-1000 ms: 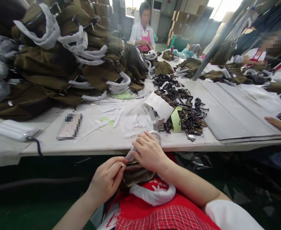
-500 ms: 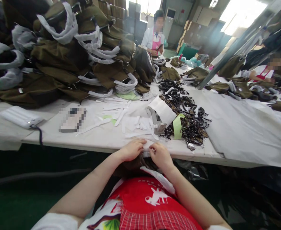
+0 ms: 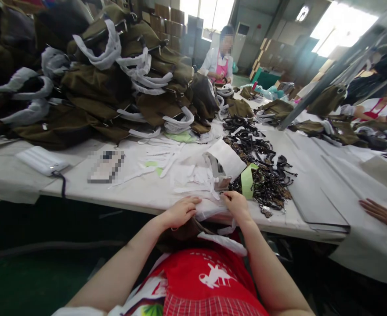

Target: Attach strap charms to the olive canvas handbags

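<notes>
Working at one olive bag (image 3: 187, 230), two hands (image 3: 180, 213) (image 3: 237, 205).

- Far windows (image 3: 345, 28) burn out white, bluish haze beside the right one.
- Deep shadow near, beneath the surface (image 3: 140, 193).
- Wide-angle bowing and blur toward the edges; smartphone (image 3: 106, 166) pixelated.

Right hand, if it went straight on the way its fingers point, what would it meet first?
The right hand would probably meet the grey holder first, though white strips lie close and depth is unclear.
</notes>
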### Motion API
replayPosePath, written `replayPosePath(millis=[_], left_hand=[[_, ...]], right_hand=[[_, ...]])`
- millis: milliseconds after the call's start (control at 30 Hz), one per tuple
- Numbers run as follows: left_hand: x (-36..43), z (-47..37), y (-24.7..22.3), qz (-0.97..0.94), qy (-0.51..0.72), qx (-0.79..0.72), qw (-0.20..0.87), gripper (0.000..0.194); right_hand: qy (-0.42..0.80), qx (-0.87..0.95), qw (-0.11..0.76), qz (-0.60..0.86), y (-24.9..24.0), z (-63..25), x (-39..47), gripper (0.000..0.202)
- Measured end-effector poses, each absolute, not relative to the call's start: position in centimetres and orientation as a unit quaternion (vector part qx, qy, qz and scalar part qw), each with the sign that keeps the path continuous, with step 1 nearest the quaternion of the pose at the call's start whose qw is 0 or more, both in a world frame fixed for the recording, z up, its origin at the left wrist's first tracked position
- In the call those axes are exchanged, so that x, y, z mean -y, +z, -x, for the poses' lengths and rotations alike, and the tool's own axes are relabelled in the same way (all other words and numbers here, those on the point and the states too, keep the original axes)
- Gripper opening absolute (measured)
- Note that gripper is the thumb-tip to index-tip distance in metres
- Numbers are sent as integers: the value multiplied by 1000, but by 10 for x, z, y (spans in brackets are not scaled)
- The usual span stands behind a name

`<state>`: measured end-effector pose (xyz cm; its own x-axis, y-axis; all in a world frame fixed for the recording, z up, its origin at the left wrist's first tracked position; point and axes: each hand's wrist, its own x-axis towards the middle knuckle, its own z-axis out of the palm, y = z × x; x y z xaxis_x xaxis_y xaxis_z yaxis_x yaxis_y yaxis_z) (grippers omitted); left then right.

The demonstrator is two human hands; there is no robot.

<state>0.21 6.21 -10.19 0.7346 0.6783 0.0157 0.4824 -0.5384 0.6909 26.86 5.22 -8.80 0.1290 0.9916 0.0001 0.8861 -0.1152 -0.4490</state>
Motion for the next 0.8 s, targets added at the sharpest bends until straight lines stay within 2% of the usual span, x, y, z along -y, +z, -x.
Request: replayPosePath(millis=[267, 433, 567, 667, 800], left_hand=[[-58, -1, -103, -869, 175, -340, 312, 22], [-60, -1, -107, -866, 167, -354, 310, 25], [-57, 2, -101, -850, 197, -362, 329, 24], [-41, 16, -75, -830, 242, -362, 349, 28], [-6, 50, -23, -834, 236, -349, 357, 32]], right_hand=[[178, 612, 232, 735, -88, -280, -47, 22], [69, 567, 291, 768, -60, -313, -35, 36], [-38, 482, 409, 774, -22, -341, -16, 41], [33, 478, 460, 748, 0, -332, -4, 41], [126, 583, 444, 669, 10, -285, -6, 31]])
